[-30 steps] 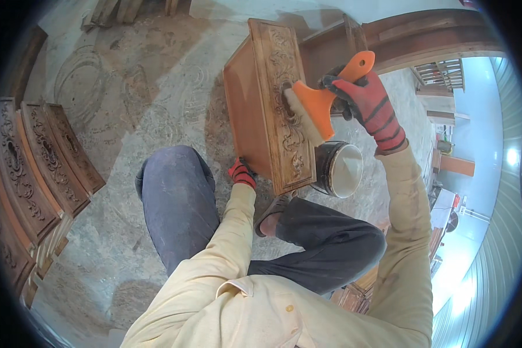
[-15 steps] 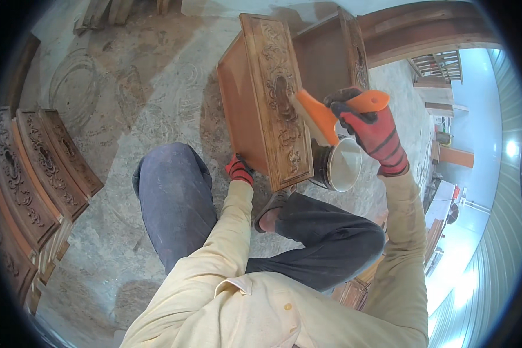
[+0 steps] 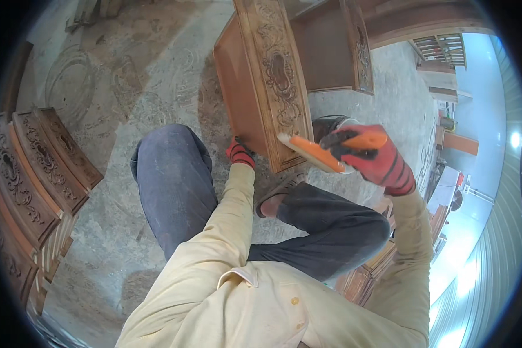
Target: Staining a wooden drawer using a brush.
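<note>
A wooden drawer (image 3: 250, 107) with a carved front stands tilted before me. My left hand (image 3: 240, 153), in a red and black glove, grips its lower left edge; some of its fingers are hidden behind the wood. In a like glove, my right hand (image 3: 372, 159) is closed round the handle of a wide orange paintbrush (image 3: 313, 152). The pale bristles touch or almost touch the lower part of the carved front. Behind the brush and right hand, a bucket (image 3: 326, 126) is mostly covered from view.
Another carved drawer (image 3: 325, 52) stands just beyond the first one. Several carved drawer fronts (image 3: 46, 156) are lined up at the left. My knees (image 3: 171, 174) flank the near end of the drawer. Wooden pieces (image 3: 383, 261) lie by my right leg on the concrete floor (image 3: 110, 232).
My right hand has brought the paintbrush down from the middle of the carved front to its lower part, now covering most of the bucket. My left hand keeps its hold.
</note>
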Demonstrator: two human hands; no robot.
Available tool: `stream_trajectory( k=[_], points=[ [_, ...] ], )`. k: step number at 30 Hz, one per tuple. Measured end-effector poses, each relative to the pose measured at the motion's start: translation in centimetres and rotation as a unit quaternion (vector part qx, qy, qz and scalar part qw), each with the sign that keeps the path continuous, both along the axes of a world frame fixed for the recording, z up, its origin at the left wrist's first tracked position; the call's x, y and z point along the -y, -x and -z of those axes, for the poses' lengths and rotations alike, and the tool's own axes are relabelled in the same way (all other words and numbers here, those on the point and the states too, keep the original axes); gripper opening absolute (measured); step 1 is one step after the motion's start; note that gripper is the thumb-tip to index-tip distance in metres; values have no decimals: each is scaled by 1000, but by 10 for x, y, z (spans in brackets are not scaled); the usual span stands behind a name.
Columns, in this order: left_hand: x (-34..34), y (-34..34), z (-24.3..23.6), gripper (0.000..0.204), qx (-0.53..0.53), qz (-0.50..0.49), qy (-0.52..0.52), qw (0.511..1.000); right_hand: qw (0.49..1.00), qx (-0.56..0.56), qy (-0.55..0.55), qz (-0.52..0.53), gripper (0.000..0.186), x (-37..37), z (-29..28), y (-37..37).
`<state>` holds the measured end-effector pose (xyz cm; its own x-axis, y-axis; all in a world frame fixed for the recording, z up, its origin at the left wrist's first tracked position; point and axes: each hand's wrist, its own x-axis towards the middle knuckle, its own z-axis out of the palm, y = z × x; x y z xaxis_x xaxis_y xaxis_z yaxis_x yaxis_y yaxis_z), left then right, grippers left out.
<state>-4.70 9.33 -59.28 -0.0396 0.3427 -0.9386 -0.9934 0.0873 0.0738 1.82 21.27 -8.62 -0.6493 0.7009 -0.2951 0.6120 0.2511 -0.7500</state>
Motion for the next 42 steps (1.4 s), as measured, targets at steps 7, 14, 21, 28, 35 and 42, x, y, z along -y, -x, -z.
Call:
stream_trajectory(
  k=[7,14,21,28,35,42],
  points=[
    [-11,-1,4,31,-14,15,10,1000,976,28,-67,204,18,-31,4,29],
    [-18,1,12,30,-8,41,52,998,996,58,-61,39,18,13,-3,-21],
    [-15,6,18,30,-20,37,69,997,964,52,-191,-176,27,32,-5,14],
    [-21,12,-19,28,-23,69,87,994,981,101,-126,-104,32,18,-8,13],
    [-27,15,-26,27,-33,108,94,989,965,78,-158,-193,34,23,-16,-4],
    [-23,12,-2,27,-32,74,74,994,996,63,-56,-28,23,5,-15,-20]
  ],
)
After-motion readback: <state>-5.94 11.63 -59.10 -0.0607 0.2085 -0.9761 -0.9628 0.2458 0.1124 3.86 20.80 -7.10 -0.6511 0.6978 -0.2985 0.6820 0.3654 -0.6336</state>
